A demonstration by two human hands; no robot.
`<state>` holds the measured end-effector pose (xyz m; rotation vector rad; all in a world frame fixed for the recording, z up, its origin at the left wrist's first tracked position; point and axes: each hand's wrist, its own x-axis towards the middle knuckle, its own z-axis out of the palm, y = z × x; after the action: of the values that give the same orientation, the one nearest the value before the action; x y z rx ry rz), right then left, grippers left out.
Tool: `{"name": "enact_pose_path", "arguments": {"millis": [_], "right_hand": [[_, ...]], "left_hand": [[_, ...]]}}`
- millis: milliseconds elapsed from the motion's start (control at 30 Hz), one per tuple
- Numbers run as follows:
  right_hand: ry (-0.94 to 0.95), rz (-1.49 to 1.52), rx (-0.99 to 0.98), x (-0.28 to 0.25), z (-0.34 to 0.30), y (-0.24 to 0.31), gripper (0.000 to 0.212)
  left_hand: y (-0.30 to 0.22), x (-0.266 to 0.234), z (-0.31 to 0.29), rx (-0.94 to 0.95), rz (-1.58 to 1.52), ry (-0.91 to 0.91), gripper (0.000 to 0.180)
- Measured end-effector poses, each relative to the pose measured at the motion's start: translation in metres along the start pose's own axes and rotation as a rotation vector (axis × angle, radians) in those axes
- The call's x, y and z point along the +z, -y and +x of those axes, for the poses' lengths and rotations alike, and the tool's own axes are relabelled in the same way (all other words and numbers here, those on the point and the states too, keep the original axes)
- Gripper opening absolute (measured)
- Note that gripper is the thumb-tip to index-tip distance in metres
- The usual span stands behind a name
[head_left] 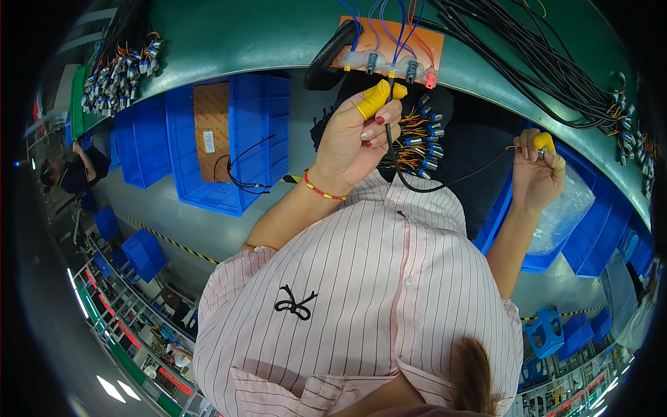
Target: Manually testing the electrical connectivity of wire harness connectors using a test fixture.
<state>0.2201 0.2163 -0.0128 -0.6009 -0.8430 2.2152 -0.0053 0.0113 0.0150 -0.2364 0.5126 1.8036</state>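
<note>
My left hand [351, 132], with yellow finger cots, is closed on one end of a thin black cable [445, 186]. It holds that end up against a row of small connectors on an orange board [432, 43] at the bench edge. Whether the end touches the middle yellow connector [392, 70] I cannot tell. The cable sags in a curve over my lap to my right hand [538, 170], also wearing yellow cots. Those fingers pinch its other end, where a small metallic tip shows. Blue, purple and red wires run up from the board.
A bunch of cables with metal connectors [420, 142] lies below the board. More black cables [514, 48] cover the green bench [236, 38] at right, with another bundle [121, 80] at left. Blue bins [260, 139] stand under the bench; one at right holds clear plastic [566, 215].
</note>
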Motion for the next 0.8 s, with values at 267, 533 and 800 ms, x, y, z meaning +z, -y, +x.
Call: {"name": "enact_pose_path", "arguments": {"millis": [267,533,800], "right_hand": [[0.004,-0.008,-0.019,-0.002,0.004,-0.003,0.019],[-0.038,0.039,-0.153,-0.014,-0.015,0.022,0.019],[-0.158,0.081,-0.206,-0.021,-0.021,0.029,0.019]], "left_hand": [[-0.002,-0.011,0.008,0.037,0.136,0.023,0.025],[-0.009,0.013,0.006,0.056,0.569,-0.053,0.034],[0.0,0.003,0.005,0.165,0.583,-0.047,0.028]]}}
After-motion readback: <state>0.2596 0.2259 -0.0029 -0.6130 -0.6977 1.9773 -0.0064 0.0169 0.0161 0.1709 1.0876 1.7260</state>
